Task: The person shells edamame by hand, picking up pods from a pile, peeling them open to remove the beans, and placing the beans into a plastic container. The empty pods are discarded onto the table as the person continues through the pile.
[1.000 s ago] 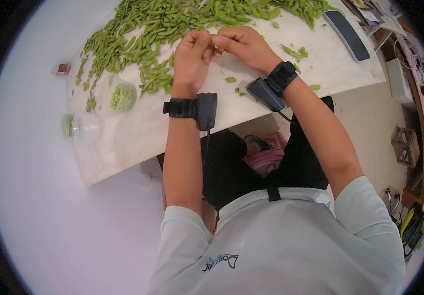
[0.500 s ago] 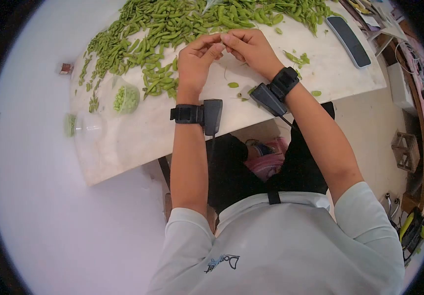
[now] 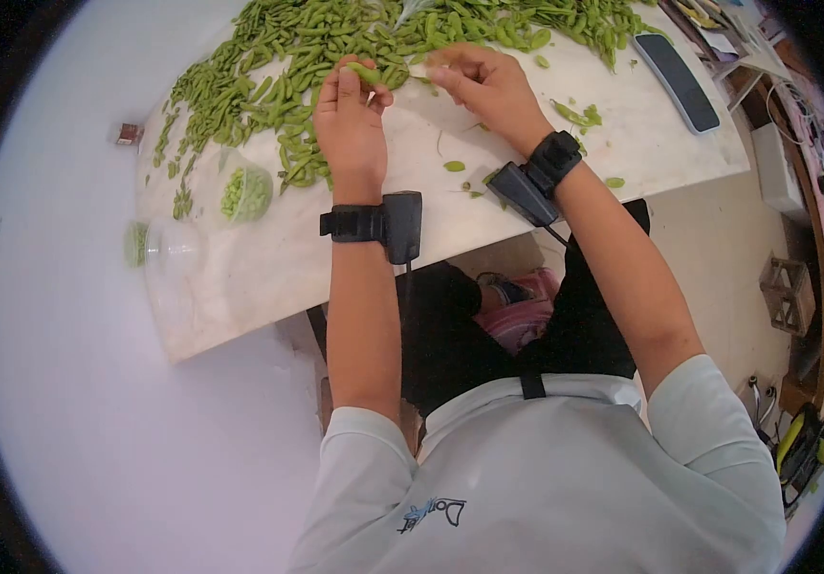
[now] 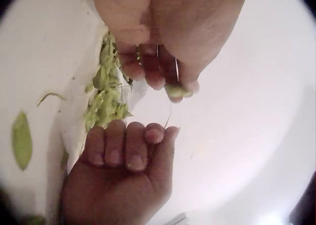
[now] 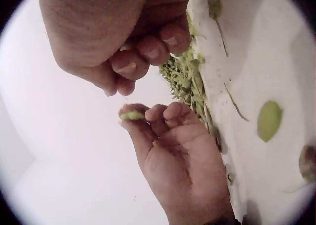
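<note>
My left hand [image 3: 350, 134] pinches a green soybean pod [image 3: 366, 74] between thumb and fingers, palm turned up. The pod's end [image 4: 177, 92] peeks out at the fingertips in the left wrist view. To its right, my right hand [image 3: 493, 91] is apart from it, thumb and forefinger pinched together. A thin pale strand [image 4: 168, 119] stands up from that pinch in the left wrist view. In the right wrist view the left hand [image 5: 180, 160], with the pod, is just below the curled fingers of the right hand [image 5: 108, 32].
A big heap of soybean pods [image 3: 287, 48] covers the table's far side. Left of the hands stands a clear cup of shelled beans [image 3: 244, 194], with a clear container [image 3: 173, 244] near the edge. A phone [image 3: 677, 81] lies at the right. Leaves [image 3: 579, 115] are scattered nearby.
The hands were together at the fingertips and are now apart. My left hand has moved left and turned palm up, bringing the pod into sight; the right has risen slightly.
</note>
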`<state>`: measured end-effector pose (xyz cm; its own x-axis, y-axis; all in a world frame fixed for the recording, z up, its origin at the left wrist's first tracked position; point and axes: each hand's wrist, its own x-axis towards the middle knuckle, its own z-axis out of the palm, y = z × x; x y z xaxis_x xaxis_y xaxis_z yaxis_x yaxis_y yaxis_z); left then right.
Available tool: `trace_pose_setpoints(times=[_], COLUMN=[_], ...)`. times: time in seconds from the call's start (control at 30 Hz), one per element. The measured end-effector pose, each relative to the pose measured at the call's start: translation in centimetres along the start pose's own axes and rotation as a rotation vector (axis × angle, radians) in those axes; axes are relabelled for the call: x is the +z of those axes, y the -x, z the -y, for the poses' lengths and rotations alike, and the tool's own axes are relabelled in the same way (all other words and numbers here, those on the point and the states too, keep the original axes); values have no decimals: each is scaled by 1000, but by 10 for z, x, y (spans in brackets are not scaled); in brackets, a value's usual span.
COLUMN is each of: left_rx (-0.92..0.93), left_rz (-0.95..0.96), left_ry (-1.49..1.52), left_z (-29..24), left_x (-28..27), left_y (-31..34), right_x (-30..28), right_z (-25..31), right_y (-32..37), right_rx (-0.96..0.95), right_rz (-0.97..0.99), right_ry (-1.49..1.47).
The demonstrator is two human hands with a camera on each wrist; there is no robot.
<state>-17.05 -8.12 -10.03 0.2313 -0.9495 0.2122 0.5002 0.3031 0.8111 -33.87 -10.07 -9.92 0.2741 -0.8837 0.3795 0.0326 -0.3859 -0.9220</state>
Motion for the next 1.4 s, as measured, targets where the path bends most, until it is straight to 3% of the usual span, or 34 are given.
trace_pose_setpoints(times=[0.13,0.3,0.5,1.0,1.4], left_rx=[-26,-57,-91,-155,-188], left_rz=[73,132,124,116,139], left_ry=[39,-122,-278,-168,-279], left_z=[4,14,14,12,11], left_x=[-2,-6,1,5,4], left_y=[1,-2,3,7,5], right_x=[4,2,2,6,3], right_z=[-12,-15,-15,-21,-16], right_y=[-5,-1,-2,-1,0], right_rx=[7,149,92,75,153], right_rz=[-127,194,311,346,366], right_ry=[-145,-313,-137,-64,-67])
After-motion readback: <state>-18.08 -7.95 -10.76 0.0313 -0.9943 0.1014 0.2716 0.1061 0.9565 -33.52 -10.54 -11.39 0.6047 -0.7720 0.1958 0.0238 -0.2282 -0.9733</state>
